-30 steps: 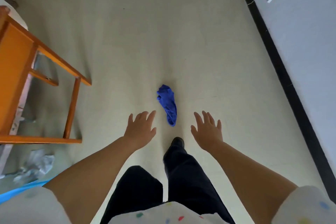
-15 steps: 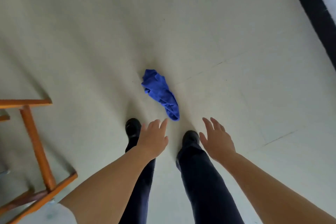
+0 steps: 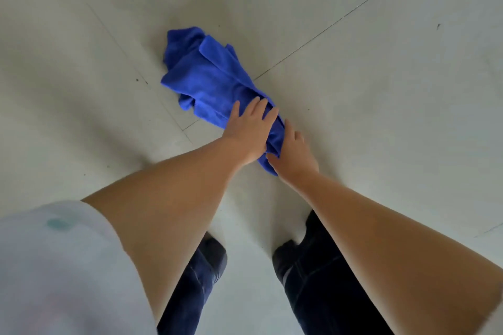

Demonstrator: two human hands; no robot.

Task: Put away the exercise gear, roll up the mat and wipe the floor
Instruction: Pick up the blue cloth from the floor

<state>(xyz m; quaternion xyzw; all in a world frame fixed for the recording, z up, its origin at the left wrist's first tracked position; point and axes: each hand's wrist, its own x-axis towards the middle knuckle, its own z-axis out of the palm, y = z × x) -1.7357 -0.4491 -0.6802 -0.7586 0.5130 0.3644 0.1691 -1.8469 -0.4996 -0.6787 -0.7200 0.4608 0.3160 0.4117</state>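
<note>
A crumpled blue cloth (image 3: 209,76) lies on the pale tiled floor (image 3: 381,90), stretched from the upper left toward my feet. My left hand (image 3: 249,130) lies flat on the cloth's near part, fingers straight and spread, pressing it down. Just beside it, my right hand (image 3: 294,152) is at the cloth's near end, its thumb and fingers closing on the fabric's edge. The tip of the cloth under both hands is hidden.
Dark grout lines cross the floor beside the cloth. My two dark shoes (image 3: 215,255) (image 3: 285,258) stand close below the hands. Small dark specks dot the tiles left of the cloth.
I have bent down toward the floor. Both hands, which hovered open above the cloth, have come down onto its near end. The wooden chair has left the view.
</note>
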